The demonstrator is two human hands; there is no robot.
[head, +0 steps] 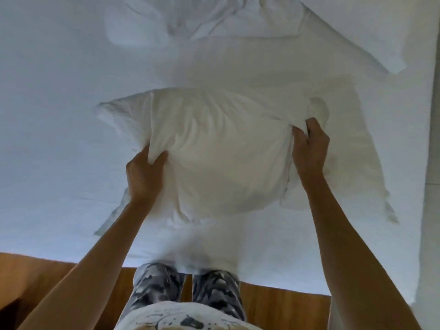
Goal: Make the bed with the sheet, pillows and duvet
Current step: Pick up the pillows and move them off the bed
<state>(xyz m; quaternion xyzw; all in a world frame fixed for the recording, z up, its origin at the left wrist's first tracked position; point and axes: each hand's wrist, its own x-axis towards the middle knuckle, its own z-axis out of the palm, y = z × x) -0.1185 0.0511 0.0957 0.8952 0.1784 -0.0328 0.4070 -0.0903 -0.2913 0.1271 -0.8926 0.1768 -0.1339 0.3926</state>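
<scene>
Leftmost, the white sheet (47, 110) lies flat over the bed, running down to the edge where the wooden floor (31, 277) begins. Next comes the left hand (142, 172), its fingers curled round a pinch of fabric at the left side of the pillow (214, 148), so this grip is clenched on the pillow's cover. That pillow sits in the middle of the bed, puffed up between both hands, its left corner pointing out toward the open sheet and its lower corners drooping down on the mattress near the person. Below it, at the bed's edge, stand the person's legs in grey patterned trousers (214, 294), with a pale printed shirt (181, 317) at the very bottom.

Above the held pillow, near the top, a crumpled heap of white bedding (214, 17) rests on the sheet; whether it is the duvet I cannot tell. Farther right, the right hand (309, 148) grasps the pillow's right side, thumb and fingers bunching the cover into folds. Beyond it, in the upper right, a second pillow (333, 34) lies tilted on the bed, well apart from the first. At the far right the sheet drapes over the mattress edge.
</scene>
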